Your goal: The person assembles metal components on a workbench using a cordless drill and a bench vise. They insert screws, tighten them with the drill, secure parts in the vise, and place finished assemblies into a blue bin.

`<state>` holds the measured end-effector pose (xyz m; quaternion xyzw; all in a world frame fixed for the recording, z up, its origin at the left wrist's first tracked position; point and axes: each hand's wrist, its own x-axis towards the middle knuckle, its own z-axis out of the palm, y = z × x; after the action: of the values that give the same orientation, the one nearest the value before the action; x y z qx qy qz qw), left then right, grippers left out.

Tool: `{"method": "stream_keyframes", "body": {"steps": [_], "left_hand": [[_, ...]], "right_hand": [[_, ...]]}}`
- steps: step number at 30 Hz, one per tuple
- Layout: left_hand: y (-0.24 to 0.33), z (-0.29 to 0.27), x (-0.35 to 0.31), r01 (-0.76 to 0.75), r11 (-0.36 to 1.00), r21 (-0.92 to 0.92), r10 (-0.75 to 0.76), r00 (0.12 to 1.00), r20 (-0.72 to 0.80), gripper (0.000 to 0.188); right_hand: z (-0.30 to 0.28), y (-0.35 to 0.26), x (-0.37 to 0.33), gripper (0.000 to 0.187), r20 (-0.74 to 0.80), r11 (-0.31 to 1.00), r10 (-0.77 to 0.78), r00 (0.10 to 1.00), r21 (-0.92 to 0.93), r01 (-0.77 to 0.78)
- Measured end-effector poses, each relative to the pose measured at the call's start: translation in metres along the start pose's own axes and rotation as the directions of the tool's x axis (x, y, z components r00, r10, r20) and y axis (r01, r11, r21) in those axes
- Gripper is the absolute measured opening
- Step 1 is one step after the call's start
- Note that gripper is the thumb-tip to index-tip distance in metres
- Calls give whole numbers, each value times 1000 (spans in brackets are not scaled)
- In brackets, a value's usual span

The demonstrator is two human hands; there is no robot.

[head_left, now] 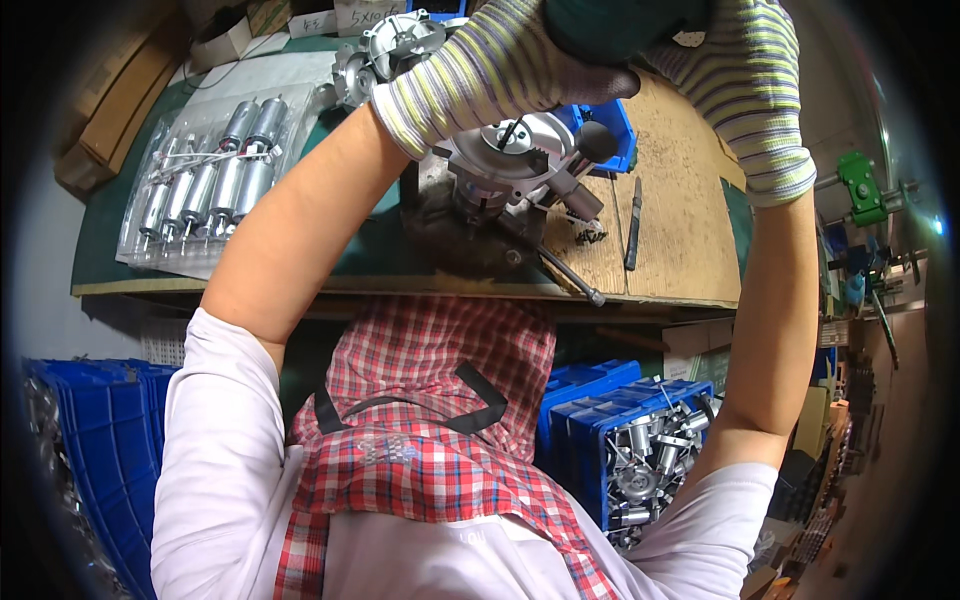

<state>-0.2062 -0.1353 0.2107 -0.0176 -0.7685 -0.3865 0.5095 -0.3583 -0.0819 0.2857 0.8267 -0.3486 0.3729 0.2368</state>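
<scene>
My left hand (510,62) and my right hand (748,85), both in striped knit gloves, are raised at the top of the head view. Between them is a dark green rounded object (622,28), cut off by the upper edge, so its kind does not show. My left thumb lies under it, while my right hand grips its other side; most fingers are hidden. Below them on the bench stands a metal fixture (480,200) carrying a silver round casting (515,140), with a black-knobbed lever (597,143) beside it.
Silver cylindrical motors (200,190) lie on plastic at the left; castings (390,50) sit behind my left wrist. A blue bin (610,130), a dark-handled blade (633,225) and black screws (590,235) rest on the wooden board (690,240). Blue crates (600,410) hold metal parts below.
</scene>
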Motion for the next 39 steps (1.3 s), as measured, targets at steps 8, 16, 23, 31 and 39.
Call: {"method": "stream_keyframes", "body": {"steps": [8,16,23,31,39], "left_hand": [[-12,-47,-17,285,935,-211,-209,923,323,22],[-53,-69,-44,400,911,-95,-363,891,272,41],[-1,-3,-26,148,986,-78,-150,988,-32,51],[-19,-11,-7,-7,949,316,-40,989,141,30],[10,1,-22,181,983,-39,-176,980,93,34]], "right_hand": [[-11,-75,26,38,120,694,331,936,-703,-155],[-6,-89,28,33,215,499,308,927,-866,35],[-28,-52,-11,43,209,399,198,958,-910,116],[-26,-34,-5,54,173,624,-17,985,-768,146],[-4,-56,8,27,19,669,601,799,534,-516]]}}
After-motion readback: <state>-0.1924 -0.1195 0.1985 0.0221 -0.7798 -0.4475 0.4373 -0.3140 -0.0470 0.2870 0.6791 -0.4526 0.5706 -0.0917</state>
